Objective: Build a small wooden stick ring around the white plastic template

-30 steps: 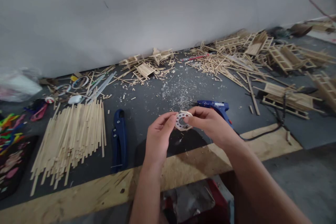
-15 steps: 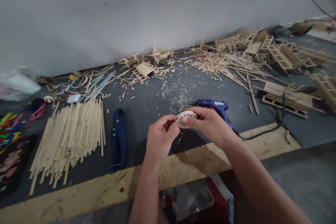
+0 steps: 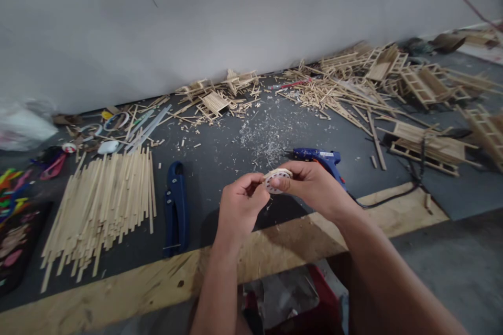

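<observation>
A small round pale disc with a ring of dark holes (image 3: 276, 182) is held up over the near part of the table. My right hand (image 3: 310, 184) grips it, thumb across its face and fingers behind. At the disc's left edge, my left hand (image 3: 244, 203) is closed in a pinch, fingertips against the rim; whether a small piece sits between them is hidden. Just behind my right hand lies a blue glue gun (image 3: 320, 158), its nozzle pointing left. A blue cutter tool (image 3: 175, 209) rests left of my left hand.
Thin wooden sticks (image 3: 106, 204) lie bundled at the left. Stick offcuts (image 3: 330, 94) and small stick-built models (image 3: 430, 144) pile up at the back and right. A black cord (image 3: 389, 201) crosses the plywood edge strip (image 3: 129, 285). Glue scraps (image 3: 265, 138) dot the dark tabletop.
The view has shifted very slightly. Both hands keep their hold around the disc, which has barely tilted; the tools and sticks lie as before.
</observation>
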`<action>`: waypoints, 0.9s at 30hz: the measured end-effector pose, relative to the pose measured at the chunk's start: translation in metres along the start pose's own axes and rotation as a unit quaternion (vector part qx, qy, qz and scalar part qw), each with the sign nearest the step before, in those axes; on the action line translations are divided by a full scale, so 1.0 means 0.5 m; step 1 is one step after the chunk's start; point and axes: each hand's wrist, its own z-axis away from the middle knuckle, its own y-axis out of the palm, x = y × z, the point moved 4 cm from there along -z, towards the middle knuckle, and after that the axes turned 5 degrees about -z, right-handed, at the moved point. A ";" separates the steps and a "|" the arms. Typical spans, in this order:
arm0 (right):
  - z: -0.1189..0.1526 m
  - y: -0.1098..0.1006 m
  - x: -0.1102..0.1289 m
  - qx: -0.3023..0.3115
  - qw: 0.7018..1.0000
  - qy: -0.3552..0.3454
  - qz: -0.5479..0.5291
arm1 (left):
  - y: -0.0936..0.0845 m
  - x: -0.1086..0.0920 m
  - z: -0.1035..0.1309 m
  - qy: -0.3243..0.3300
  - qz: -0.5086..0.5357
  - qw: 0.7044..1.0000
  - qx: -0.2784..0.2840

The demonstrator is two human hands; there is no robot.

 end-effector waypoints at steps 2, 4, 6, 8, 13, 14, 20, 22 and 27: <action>0.000 0.000 0.002 0.000 1.000 0.000 0.000 | 0.000 0.000 0.000 0.001 0.003 1.000 -0.003; 0.000 0.000 0.004 -0.001 1.000 0.004 -0.003 | 0.000 0.000 0.000 0.001 0.009 1.000 -0.010; 0.001 -0.002 0.006 -0.002 1.000 0.006 0.000 | 0.000 0.001 0.000 0.006 0.026 1.000 -0.014; 0.001 -0.004 0.008 -0.001 1.000 0.006 0.014 | 0.000 0.001 0.000 0.012 0.043 0.999 -0.005; 0.003 -0.007 0.010 0.012 0.998 0.002 0.068 | -0.005 0.000 0.003 0.027 -0.015 0.999 0.020; 0.003 -0.007 0.011 0.014 0.997 0.001 0.076 | -0.007 -0.001 0.004 0.030 -0.030 0.999 0.021; 0.005 -0.004 0.014 0.025 0.994 0.001 0.106 | -0.011 -0.003 0.002 0.030 -0.035 0.999 0.025; 0.005 -0.003 0.014 0.023 0.995 -0.003 0.099 | -0.011 -0.001 0.001 0.025 -0.031 0.999 0.020; 0.004 -0.002 0.013 0.020 0.996 -0.014 0.082 | -0.011 -0.003 0.002 0.027 -0.031 0.999 0.010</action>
